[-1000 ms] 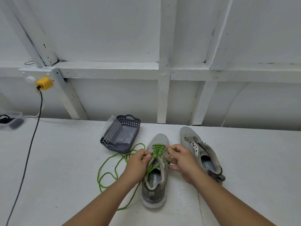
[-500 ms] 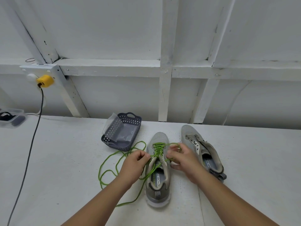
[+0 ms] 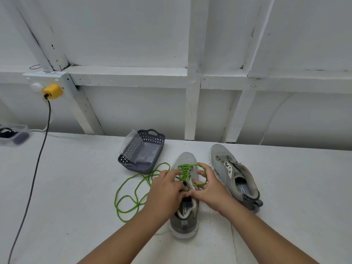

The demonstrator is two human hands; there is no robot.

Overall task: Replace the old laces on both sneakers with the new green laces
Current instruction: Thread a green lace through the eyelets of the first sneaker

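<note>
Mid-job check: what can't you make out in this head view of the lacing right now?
- Upper eyelets of the left sneaker: hidden under the left hand and right hand.
- Working end of the green lace: lost between the fingers.
- Insole print on the right sneaker: partly cut off by its collar.
- Clear box contents: cut off by the left edge.

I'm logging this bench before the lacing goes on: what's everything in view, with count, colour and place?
Sneakers: 2, grey; one centre under the hands, one to its right, unlaced.
Lace: 1, green, threaded in the centre sneaker, slack looped to its left.
Basket: 1, dark grey, behind the lace, clear plastic inside.
Plug: 1, yellow, wall at left.
Cable: 1, dark, running down from the plug.
Box: 1, clear, far left edge.
Left hand: on the lacing.
Right hand: pinching the lace.
</note>
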